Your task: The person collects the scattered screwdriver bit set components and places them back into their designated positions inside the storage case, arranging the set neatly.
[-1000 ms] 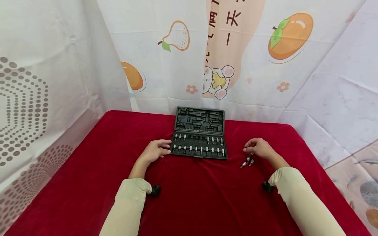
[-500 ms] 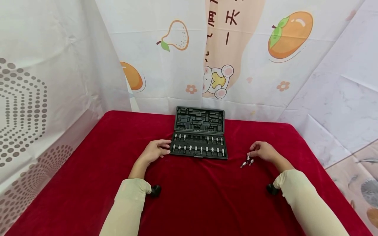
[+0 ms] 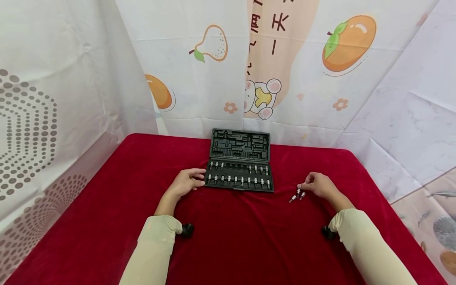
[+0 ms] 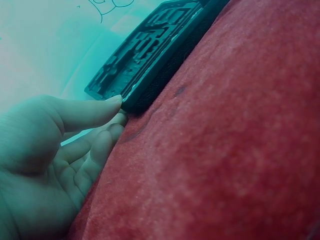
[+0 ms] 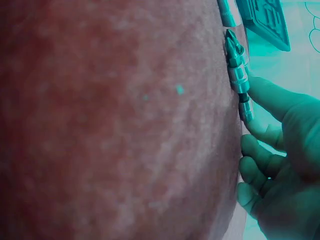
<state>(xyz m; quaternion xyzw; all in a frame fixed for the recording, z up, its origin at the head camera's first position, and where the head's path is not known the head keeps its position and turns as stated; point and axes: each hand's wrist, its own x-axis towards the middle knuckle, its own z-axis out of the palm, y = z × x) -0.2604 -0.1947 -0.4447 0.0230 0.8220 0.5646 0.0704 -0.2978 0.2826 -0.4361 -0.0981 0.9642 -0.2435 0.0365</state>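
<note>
A black plastic case [image 3: 239, 190] lies unfolded on the red cloth, its lid [image 3: 240, 144] leaning up behind. Two rows of silver bit sockets [image 3: 236, 180] fill its base, with a gap along the back row. My left hand [image 3: 183, 183] rests at the case's left edge, thumb and fingertips touching it, fingers mostly straight. To the right of the case, my right hand [image 3: 320, 185] has thumb and index finger at a loose bit socket [image 5: 245, 107], seemingly pinching it. Two more loose bit sockets, one with a cross-shaped tip [image 5: 237, 75], lie close by on the cloth.
Red velvet cloth [image 3: 231, 237] covers the table, with soft folds in front of the case. White printed curtains [image 3: 192, 95] hang behind and at both sides. A black wrist device [image 3: 187, 230] sits at the left cuff, another [image 3: 327, 232] at the right.
My right hand has shifted slightly right and down, its thumb and index finger coming to one of the loose bit sockets. The left hand and the case stay where they were.
</note>
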